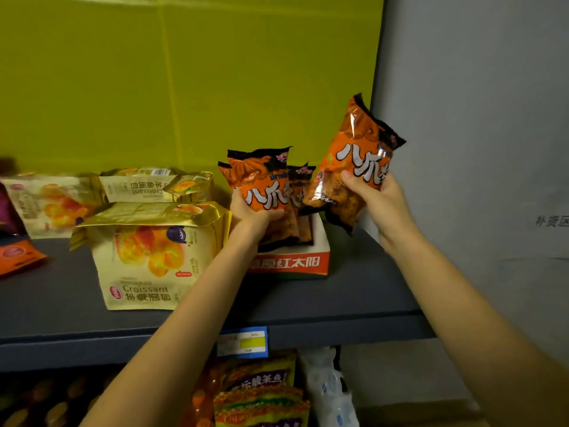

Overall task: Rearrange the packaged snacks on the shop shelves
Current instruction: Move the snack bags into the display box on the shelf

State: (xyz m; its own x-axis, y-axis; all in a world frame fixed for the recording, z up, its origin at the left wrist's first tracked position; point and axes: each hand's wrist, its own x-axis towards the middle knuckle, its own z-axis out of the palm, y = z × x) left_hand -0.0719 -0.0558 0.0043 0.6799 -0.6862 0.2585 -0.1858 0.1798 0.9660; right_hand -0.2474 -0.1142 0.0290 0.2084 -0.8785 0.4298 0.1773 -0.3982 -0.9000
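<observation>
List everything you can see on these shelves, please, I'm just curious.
White-and-red cardboard box: one, on the dark grey shelf, right end.
Glossy orange snack bags with black edges: at least four; two held, others standing in the box.
Gold croissant packs: three, left of the box.
Blue price tag: one, shelf's front edge.
Yellow-and-purple packets: several, lower shelf.
Left hand: grips a bag standing in the box.
Right hand: holds a tilted bag raised beside the box.

A yellow-green back panel (184, 72) is seen behind a dark grey shelf (354, 291). A pale grey wall (477, 118) is seen at right. A blue price label (242, 342) is fixed to the shelf edge.
</observation>
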